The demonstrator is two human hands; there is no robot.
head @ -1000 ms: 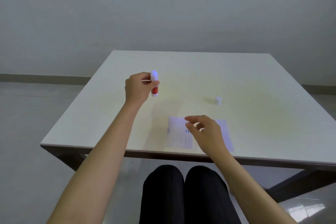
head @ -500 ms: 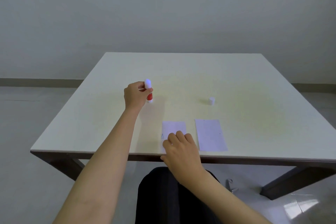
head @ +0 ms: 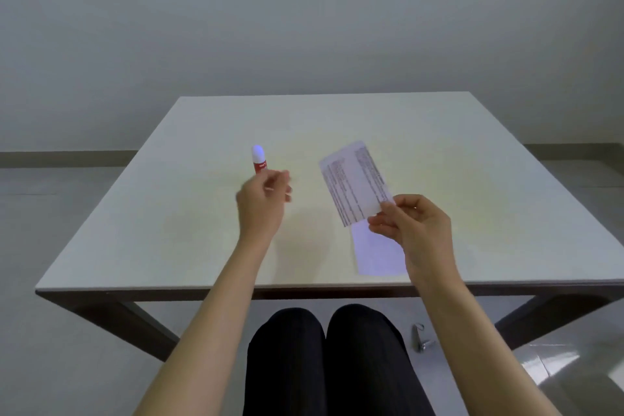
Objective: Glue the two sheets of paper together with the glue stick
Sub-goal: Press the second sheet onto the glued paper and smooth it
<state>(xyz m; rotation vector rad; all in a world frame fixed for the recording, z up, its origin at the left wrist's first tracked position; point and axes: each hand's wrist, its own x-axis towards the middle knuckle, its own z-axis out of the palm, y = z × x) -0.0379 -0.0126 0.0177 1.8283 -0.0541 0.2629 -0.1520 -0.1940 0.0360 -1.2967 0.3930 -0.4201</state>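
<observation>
The right hand (head: 417, 224) pinches a printed sheet (head: 354, 184) by its near corner, above a blank sheet (head: 373, 255) lying on the bench (head: 162, 233); an upright glue stick (head: 259, 159) shows just behind the blurred left hand (head: 261, 203); grip unclear.

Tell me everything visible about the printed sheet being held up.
The printed sheet is a small white paper rectangle, flat, covered with rows of red and dark text too blurred to read. It is held above the table, tilted, printed face toward the camera. The right hand pinches its lower right corner; nothing else touches it. Below it a blank sheet lies on the table.
</observation>
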